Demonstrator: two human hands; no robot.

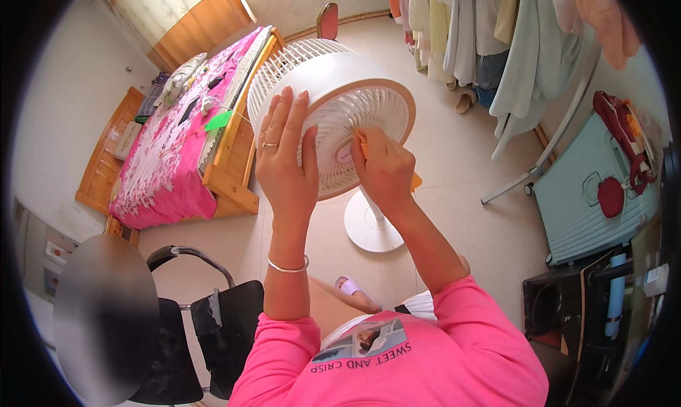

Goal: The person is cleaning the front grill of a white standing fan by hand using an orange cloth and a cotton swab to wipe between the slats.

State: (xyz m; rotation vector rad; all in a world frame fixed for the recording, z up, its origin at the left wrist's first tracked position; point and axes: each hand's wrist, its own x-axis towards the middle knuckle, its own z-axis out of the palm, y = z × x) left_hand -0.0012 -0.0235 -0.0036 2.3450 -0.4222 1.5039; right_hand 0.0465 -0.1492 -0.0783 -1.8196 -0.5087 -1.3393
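Note:
A white standing fan (340,77) is right in front of me, its round grille tilted up toward me and its round base (376,229) on the floor. My left hand (285,148) lies flat against the left side of the fan's head, fingers stretched out. It wears a ring, and a silver bangle circles the wrist. Closed in a fist, my right hand (386,167) presses at the middle of the grille. An orange cloth (417,182) is bunched in that hand; only small bits of it show past the fingers.
A wooden bed (237,176) with a pink cover stands at the left. Black chairs (227,329) are at the lower left. Hanging clothes (521,73) fill the upper right, above a pale green suitcase (596,187). A red-backed chair (327,22) stands behind the fan.

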